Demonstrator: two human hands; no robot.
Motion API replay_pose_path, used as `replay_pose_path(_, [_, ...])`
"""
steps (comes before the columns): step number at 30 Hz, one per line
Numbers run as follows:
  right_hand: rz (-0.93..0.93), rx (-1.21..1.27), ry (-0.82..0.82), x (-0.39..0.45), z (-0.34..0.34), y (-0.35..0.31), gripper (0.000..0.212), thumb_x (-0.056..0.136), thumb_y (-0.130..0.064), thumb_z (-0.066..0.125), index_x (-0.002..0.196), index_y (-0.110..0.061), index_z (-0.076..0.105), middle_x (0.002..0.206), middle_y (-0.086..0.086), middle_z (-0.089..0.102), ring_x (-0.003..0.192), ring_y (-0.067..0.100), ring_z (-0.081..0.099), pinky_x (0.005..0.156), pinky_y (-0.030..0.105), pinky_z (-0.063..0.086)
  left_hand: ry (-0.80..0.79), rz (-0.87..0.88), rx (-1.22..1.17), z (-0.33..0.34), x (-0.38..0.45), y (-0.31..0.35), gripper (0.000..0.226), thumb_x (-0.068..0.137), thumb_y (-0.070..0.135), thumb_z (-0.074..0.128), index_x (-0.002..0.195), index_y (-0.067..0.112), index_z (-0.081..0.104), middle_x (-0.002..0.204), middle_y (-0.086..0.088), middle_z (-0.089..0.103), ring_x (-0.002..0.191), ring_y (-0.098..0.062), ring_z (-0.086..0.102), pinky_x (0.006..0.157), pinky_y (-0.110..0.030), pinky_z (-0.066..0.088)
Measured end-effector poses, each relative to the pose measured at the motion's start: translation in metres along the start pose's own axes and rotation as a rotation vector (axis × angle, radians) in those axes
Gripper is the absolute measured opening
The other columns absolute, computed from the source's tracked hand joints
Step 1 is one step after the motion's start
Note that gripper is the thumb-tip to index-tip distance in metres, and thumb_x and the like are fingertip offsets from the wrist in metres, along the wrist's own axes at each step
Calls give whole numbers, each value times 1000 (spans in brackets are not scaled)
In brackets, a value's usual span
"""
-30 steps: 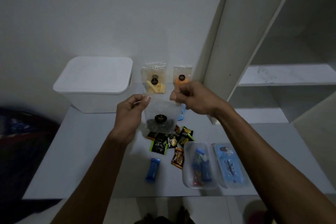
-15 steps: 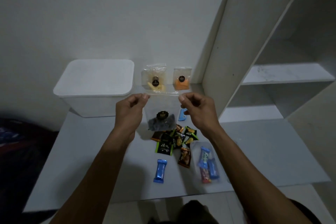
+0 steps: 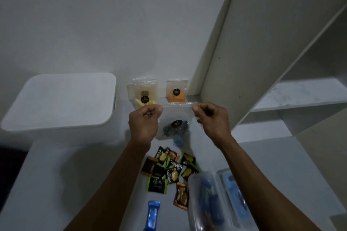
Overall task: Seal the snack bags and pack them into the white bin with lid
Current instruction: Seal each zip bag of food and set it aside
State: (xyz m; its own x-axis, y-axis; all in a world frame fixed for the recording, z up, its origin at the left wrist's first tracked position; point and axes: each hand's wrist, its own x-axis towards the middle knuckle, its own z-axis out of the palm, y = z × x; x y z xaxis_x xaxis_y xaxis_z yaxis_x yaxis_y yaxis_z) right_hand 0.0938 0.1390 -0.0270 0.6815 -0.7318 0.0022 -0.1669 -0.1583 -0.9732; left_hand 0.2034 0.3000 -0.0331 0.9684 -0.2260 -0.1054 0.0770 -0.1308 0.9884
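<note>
Right of the white bin [image 3: 60, 99], lid on: left hand [image 3: 143, 124] pinching one top corner of the clear snack bag [image 3: 175, 118], right hand [image 3: 212, 120] pinching the other. Held above the table. Light, limp, probably slippery; best gripped along the strip.

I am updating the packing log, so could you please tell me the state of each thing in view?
White bin: lid on, closed.
Clear bag of dark snacks: held up above the table by its top strip.
Left hand: pinches the strip's left end.
Right hand: pinches its right end.
Yellow snack bag: upright against the wall.
Orange snack bag: upright against the wall.
</note>
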Motion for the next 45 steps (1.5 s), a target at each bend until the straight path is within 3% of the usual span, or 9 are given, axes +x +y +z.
replay_pose_path(7, [68,-5,64,103,17,41,9,88,-25,73,89,-17,77,84,-2,75,81,18,70,78,49,59,45,-8,105,66,89,-14,11,86,22,73,94,17,77,81,11,72,74,-2,66,73,-24,53])
replay_pose_path(13, [176,-16,134,165,37,83,6,84,-30,76,85,-24,76,79,-8,74,74,10,68,76,46,60,55,-101,45,106,140,-42,6,88,12,70,94,15,73,79,11,67,64,15,60,60,-1,45])
replay_pose_path(22, [234,36,167,203,57,105,4,86,-25,74,83,-24,74,79,-4,74,73,9,65,77,35,60,137,-187,36,132,181,-62,9,88,18,72,83,24,69,80,7,68,73,-7,63,68,-19,50])
replay_pose_path(28, [242,52,189,214,62,106,10,87,-20,74,77,-22,72,72,-6,68,65,6,57,67,26,51,159,-171,82,144,190,-61,3,89,17,70,91,19,68,78,11,64,69,4,59,53,-2,42])
replay_pose_path(32, [237,69,172,218,66,100,2,86,-9,72,86,-11,73,76,9,67,71,8,55,64,18,46,177,-186,107,145,193,-62,12,87,20,71,98,13,72,89,1,70,73,-3,62,60,-8,47])
replay_pose_path(35, [215,23,157,217,64,100,6,86,-15,74,87,-20,72,84,13,71,72,5,58,68,15,49,167,-182,136,145,192,-64,29,87,27,72,112,11,71,97,-2,70,80,-6,63,69,-16,48])
replay_pose_path(39, [232,-15,129,212,60,105,19,85,-19,76,103,-20,71,82,1,67,69,-3,57,78,14,51,166,-193,143,143,188,-62,38,88,30,71,119,10,67,106,-8,69,84,-16,65,65,-15,47])
replay_pose_path(41, [242,-9,145,209,58,105,28,84,-16,76,111,-16,71,89,6,70,72,0,58,82,16,52,162,-209,133,140,185,-59,39,88,28,71,122,8,65,111,-8,67,90,-17,64,66,-14,46])
replay_pose_path(45, [248,-32,142,202,56,103,35,83,-19,77,116,-18,68,93,-2,66,80,7,60,81,17,52,150,-217,144,133,175,-51,43,89,29,70,126,9,63,116,-3,64,101,-14,60,78,-21,46])
